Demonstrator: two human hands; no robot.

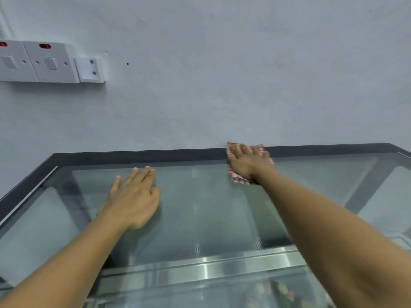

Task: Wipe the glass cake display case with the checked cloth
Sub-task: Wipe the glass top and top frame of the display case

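Left hand flat, right hand pressing checked cloth.

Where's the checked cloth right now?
In the head view, the checked cloth lies flat under the right hand, right of centre on the display case's glass top, at its far dark frame beside the wall.

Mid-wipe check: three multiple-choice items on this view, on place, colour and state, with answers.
1. The checked cloth lies: A) under the right hand at the glass top's far edge; B) under the left hand; C) on the floor.
2. The cloth is: A) blue; B) red and white; C) green.
3. The left hand: A) grips the cloth; B) lies flat on the glass top; C) is hidden.
A: cloth edges show around that hand. B: red-white checks. B: straight fingers, nothing held.
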